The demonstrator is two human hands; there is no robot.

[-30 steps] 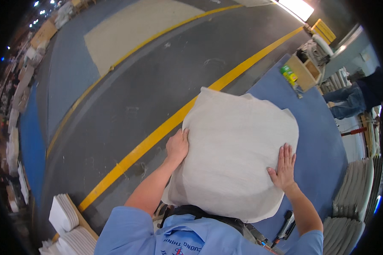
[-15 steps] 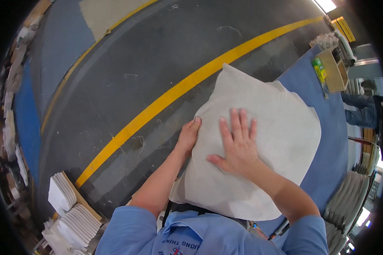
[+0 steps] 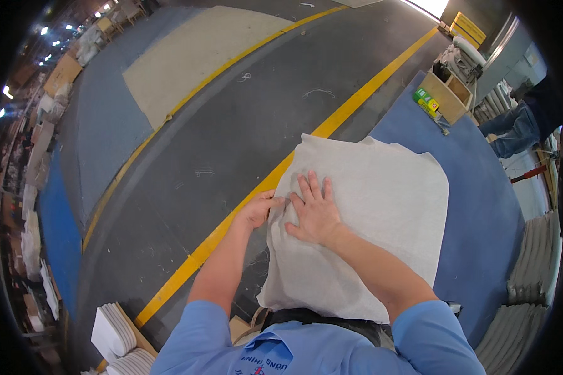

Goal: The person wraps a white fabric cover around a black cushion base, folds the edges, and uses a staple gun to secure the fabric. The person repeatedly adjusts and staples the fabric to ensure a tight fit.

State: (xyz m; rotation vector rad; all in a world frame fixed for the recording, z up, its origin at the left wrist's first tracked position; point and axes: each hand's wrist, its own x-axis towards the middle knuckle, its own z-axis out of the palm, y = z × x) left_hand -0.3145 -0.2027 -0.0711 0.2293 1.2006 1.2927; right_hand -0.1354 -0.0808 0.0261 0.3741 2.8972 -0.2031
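A broad, squarish off-white fabric piece (image 3: pixel 381 206), perhaps over a pad that I cannot see, lies in front of me with rounded corners and a wavy far edge. At its left edge my left hand (image 3: pixel 256 209) pinches the fabric between thumb and fingers. My right hand (image 3: pixel 316 215) rests flat on the fabric's upper left area, fingers stretched and slightly spread, close to the left hand. The cloth shows soft creases along its left side. Its near edge reaches my waist.
Under and right of the fabric is a blue surface (image 3: pixel 475 219), with a wooden box (image 3: pixel 447 97) and a green-yellow packet (image 3: pixel 426 100) at its far end. Grey padded pieces (image 3: pixel 535 256) stack at right, white ones (image 3: pixel 112 331) at lower left. A person in jeans (image 3: pixel 513 130) is far right.
My right hand has slid left across the fabric, nearer my left hand. The fabric has turned slightly and lies flatter, and the head view has shifted.
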